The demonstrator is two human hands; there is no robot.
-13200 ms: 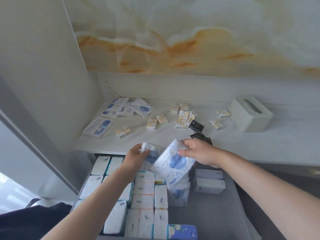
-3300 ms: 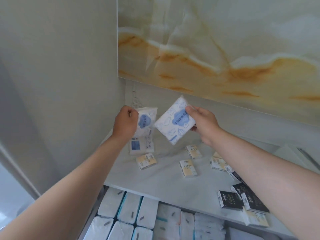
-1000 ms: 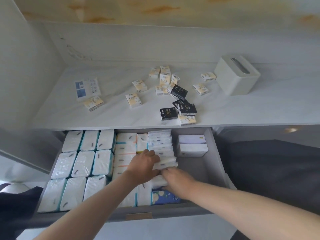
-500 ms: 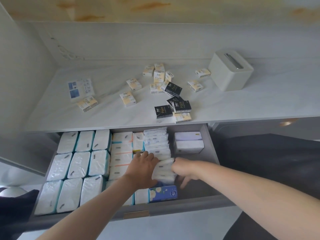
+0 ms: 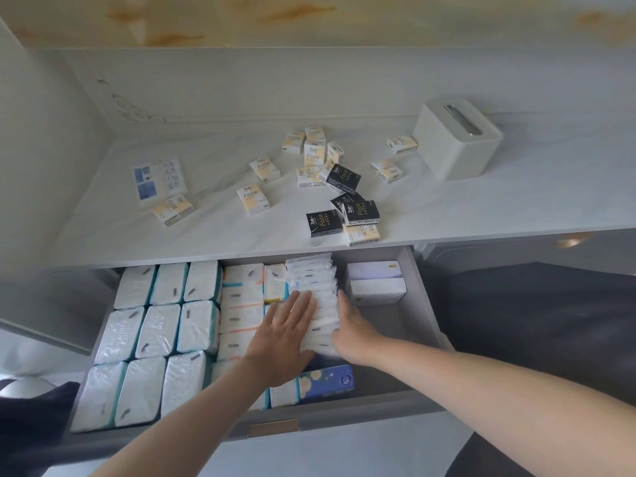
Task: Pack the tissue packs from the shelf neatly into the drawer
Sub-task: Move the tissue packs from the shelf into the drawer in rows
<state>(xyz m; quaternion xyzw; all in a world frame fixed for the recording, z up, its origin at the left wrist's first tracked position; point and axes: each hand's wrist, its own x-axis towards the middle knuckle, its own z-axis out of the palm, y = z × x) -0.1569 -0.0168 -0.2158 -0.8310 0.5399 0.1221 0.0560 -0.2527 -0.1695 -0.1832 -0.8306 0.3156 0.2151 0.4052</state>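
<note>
While the drawer point(image 5: 425, 315) stands pulled out under the shelf point(image 5: 499, 201), both hands bracket the row of packs point(image 5: 311, 275) standing on edge near its middle. The left hand point(image 5: 285, 339) lies flat on top of that row, fingers straight and slightly spread. The right hand point(image 5: 351, 327) presses against the row's right side, fingers straight, gripping nothing. Small packs point(image 5: 253, 198) lie scattered on the shelf.
</note>
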